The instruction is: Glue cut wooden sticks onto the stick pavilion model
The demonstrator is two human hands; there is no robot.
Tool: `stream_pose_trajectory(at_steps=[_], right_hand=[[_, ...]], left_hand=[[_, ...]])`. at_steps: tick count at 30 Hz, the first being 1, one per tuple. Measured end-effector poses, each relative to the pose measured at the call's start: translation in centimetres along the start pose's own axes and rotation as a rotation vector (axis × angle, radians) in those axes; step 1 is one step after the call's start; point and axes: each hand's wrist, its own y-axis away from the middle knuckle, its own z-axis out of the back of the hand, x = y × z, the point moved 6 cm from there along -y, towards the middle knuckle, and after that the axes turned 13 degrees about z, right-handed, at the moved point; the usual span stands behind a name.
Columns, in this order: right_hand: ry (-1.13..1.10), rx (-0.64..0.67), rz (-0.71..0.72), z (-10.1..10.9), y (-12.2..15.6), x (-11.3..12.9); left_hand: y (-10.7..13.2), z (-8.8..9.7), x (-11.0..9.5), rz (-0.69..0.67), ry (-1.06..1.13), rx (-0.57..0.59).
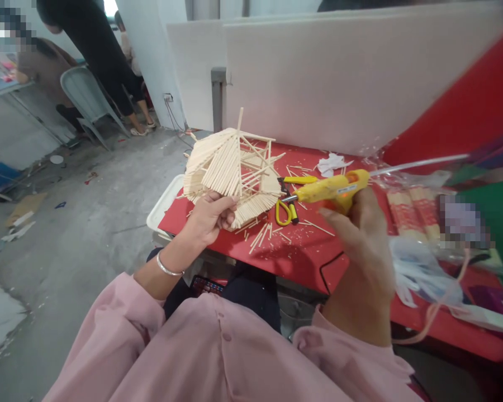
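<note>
A model built of thin wooden sticks (222, 162) stands on the red tabletop (293, 262), its slanted faces partly covered with sticks laid side by side. At its front edge, my left hand (213, 216) is closed in a pinch on the model; whether a loose stick is also between the fingertips cannot be seen. My right hand (366, 234) grips a yellow hot glue gun (333, 188), whose metal nozzle points left, close to the model's right side. A clear glue stick (419, 163) juts from the gun's back. Under the nozzle lies a yellow-and-black hand tool (283, 213).
Loose cut sticks (262, 237) and crumbs litter the table. Crumpled white paper (332, 164) lies behind the gun. Packs of sticks (413, 212) and plastic bags (419, 271) sit at the right. Pale boards (318, 78) stand behind. Other people and a chair (90, 92) are far left.
</note>
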Motion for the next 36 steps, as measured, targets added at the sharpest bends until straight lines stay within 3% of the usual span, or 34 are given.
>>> stream_pose_trajectory(at_steps=[2, 6, 8, 14, 16, 19, 28, 31, 34, 36], right_hand=[[-0.071, 0.023, -0.026, -1.2, -0.4, 1.3], [-0.085, -0.106, -0.07, -2.1, -0.5, 3.3], [-0.167, -0.104, -0.081, -2.9, -0.1, 4.1], [-0.287, 0.004, -0.09, -5.1, 2.3, 4.8], [-0.26, 0.002, -0.073, -5.3, 3.0, 4.9], [-0.267, -0.006, -0.046, -5.2, 3.6, 5.3], [-0.348, -0.008, -0.026, -5.3, 3.7, 5.7], [-0.278, -0.005, -0.011, -4.6, 3.9, 5.6], [0.036, -0.045, -0.051, -1.6, 4.3, 4.5], [0.27, 0.014, -0.099, 0.6, 4.7, 2.7]], left_hand=[[0.3, 0.1, 0.3, 0.002, 0.031, 0.008], [1.5, 0.6, 1.7, 0.03, 0.042, 0.026], [2.1, 0.6, 2.4, 0.025, -0.006, 0.038], [3.6, -1.1, 2.6, -0.201, -0.22, -0.003], [3.7, -1.8, 2.6, -0.266, -0.225, -0.008], [3.2, -2.4, 3.4, -0.261, -0.204, 0.034], [2.7, -2.7, 4.3, -0.307, -0.198, 0.066], [2.7, -3.3, 4.7, -0.27, -0.205, 0.141], [2.5, -3.4, 5.6, -0.147, -0.167, 0.196], [2.2, -3.3, 6.2, -0.063, -0.103, 0.231]])
